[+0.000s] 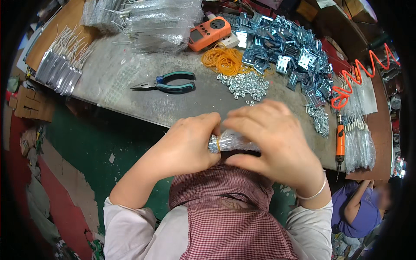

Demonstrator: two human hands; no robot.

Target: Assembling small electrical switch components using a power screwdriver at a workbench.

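Gripping a plastic-wrapped bundle (pixel 233 142) by the near edge of the table (pixel 119 93): left hand (pixel 190 141) clamped on its left end; right hand (pixel 277 141) blurred, curved about its right, grip unclear; beyond, nuts (pixel 245 84), needle-nose pliers (pixel 160 83), then rubber bands (pixel 223 61), metal brackets (pixel 299 54)

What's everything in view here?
Workbench: one, grey, centre
Floor: one, green, left
Bubble-wrapped packs: several, clear, back left
Wired strips: many, silver, left
Needle-nose pliers: one, teal, centre
Handheld meter: one, orange, back centre
Rubber bands: pile, yellow, below meter
Nuts: pile, silver, centre
Brackets: pile, bluish silver, back right
Screws: pile, silver, right
Coiled line: one, orange, right
Power driver: one, orange, right
Bagged strips: several, silver, right
Co-worker: one, purple top, lower right
Banded bundle: one, silver, between hands
Apron: one, checked red, lower centre
Bracelet: one, pale, right wrist
Left hand: one, bare, gripping bundle
Right hand: one, bare, blurred, by bundle
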